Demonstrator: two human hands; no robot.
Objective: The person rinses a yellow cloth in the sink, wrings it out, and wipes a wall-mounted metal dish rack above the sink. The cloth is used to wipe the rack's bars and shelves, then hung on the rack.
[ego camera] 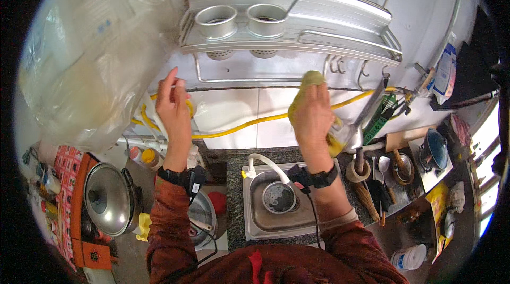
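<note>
My right hand (314, 114) grips a yellow-green cloth (299, 98), raised in front of the wall below the right half of a metal wall shelf (247, 47). My left hand (174, 104) is lifted below the shelf's left end, near a yellow hose (239, 127), with fingers apart and nothing seen in it. Two metal utensil cups, a left one (216, 25) and a right one (266, 23), sit in the shelf; a thin utensil (295, 2) leans out of the right cup. Beneath my hands, a metal bowl (279, 197) holding liquid stands in a steel sink (275, 226) under a white faucet (267, 163).
A large plastic bag (95, 65) hangs at the left. A lidded wok (108, 198) and jars (149, 156) stand lower left. Right of the sink are a mortar with pestle (357, 170), a whisk brush (364, 200), a ladle (383, 164) and a gas burner with a blue pan (435, 148).
</note>
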